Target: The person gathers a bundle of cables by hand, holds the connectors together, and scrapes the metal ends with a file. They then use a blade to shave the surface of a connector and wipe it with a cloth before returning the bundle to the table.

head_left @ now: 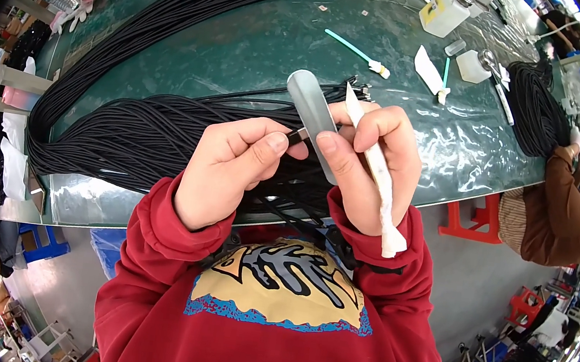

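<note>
Pinched between the thumb and fingers of my left hand [223,165] is a cable connector [297,136] with a black housing and a metal tip. My right hand [386,167] grips a flat, grey, round-ended strip [306,96], its thumb pressed on the strip, which crosses right at the connector's tip. Whether the two touch I cannot tell. The same hand also holds a white cloth-wrapped stick [380,174], pointed at the top and bunched at the bottom. Under my hands lies a bundle of black cables [144,134] with metal ends.
More black cables [203,4] curve across the green table [247,60]. Beyond my hands lie a cloth-tipped turquoise stick [350,49] and a white wrapped piece [429,71]. Clear bottles [444,13] stand at far right. A co-worker's brown sleeve [558,207] and a coiled cable bundle [534,110] are right.
</note>
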{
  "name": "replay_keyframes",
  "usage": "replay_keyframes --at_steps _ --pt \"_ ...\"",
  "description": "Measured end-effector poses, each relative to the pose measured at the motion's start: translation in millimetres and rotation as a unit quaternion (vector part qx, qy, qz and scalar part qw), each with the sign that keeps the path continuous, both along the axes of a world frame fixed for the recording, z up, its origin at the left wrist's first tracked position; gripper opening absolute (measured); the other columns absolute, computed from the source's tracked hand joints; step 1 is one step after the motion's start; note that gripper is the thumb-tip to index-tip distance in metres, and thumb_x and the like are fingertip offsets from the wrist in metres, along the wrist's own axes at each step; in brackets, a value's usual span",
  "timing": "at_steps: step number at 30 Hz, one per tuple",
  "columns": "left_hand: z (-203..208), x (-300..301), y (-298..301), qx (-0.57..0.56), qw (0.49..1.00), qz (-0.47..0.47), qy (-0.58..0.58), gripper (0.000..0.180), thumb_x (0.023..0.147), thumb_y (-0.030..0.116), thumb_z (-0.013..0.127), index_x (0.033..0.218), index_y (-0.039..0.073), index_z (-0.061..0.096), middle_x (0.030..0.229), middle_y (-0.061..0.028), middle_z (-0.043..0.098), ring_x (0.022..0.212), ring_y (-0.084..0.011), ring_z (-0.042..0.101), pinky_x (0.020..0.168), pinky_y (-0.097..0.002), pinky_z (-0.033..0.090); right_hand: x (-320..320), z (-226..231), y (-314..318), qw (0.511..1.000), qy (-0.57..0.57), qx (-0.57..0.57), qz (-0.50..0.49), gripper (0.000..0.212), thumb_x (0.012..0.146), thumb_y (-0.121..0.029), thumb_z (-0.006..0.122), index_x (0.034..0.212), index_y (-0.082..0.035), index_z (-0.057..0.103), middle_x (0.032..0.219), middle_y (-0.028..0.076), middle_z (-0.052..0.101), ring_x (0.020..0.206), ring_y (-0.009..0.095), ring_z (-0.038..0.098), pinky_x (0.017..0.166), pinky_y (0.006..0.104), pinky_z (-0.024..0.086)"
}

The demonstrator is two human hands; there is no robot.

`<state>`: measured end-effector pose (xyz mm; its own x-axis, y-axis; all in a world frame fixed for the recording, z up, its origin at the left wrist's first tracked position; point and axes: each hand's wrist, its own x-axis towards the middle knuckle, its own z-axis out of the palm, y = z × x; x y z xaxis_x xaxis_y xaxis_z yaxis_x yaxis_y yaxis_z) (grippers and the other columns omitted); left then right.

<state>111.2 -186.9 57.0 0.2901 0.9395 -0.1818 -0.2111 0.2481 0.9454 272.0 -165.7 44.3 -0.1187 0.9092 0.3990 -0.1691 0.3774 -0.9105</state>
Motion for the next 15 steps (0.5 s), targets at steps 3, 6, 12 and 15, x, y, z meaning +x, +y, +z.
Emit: replay_keyframes --at_steps 3,6,12,15 --pt "1 -1 -2 0.001 1.000 -0.004 0.005 0.021 0.086 0.014 0.044 0.087 -0.004 0.056 0.054 0.0051 0.039 0.049 -0.0019 0.030 0.044 -0.0175 0.025 -4 0 -3 0.999 -0.039 0.021 0.020 0.023 0.074 0.006 0.056 0.074 -0.006 0.036 0.083 0.011 0.056 0.063 0.005 0.046 0.052 0.0157 0.036" --pt "0 2 -4 0.028 1.000 -0.014 0.006 0.021 0.086 0.013 0.044 0.087 -0.004 0.056 0.055 0.0049 0.040 0.050 -0.0021 0.031 0.045 -0.0174 0.026 -4 -1 -2 0.992 -0.105 0.068 0.001 0.023 0.074 0.007 0.055 0.074 -0.006 0.036 0.082 0.012 0.056 0.063 0.005 0.047 0.051 0.0168 0.038" --pt "2 7 -7 0.048 0.993 -0.028 0.106 0.019 0.085 0.011 0.044 0.086 -0.002 0.057 0.058 0.0043 0.044 0.052 -0.0025 0.035 0.047 -0.0180 0.030 -14 5 20 0.993 -0.101 0.067 -0.010 0.022 0.073 0.008 0.054 0.074 -0.005 0.036 0.082 0.012 0.056 0.059 0.005 0.046 0.051 0.0175 0.039" --pt "-1 5 -5 0.046 0.993 -0.023 0.103 0.019 0.085 0.011 0.044 0.087 -0.003 0.057 0.057 0.0046 0.042 0.051 -0.0025 0.033 0.046 -0.0181 0.028 -15 3 20 0.999 -0.043 0.026 -0.021 0.022 0.073 0.008 0.054 0.074 -0.005 0.037 0.082 0.012 0.056 0.059 0.005 0.046 0.051 0.0176 0.040"
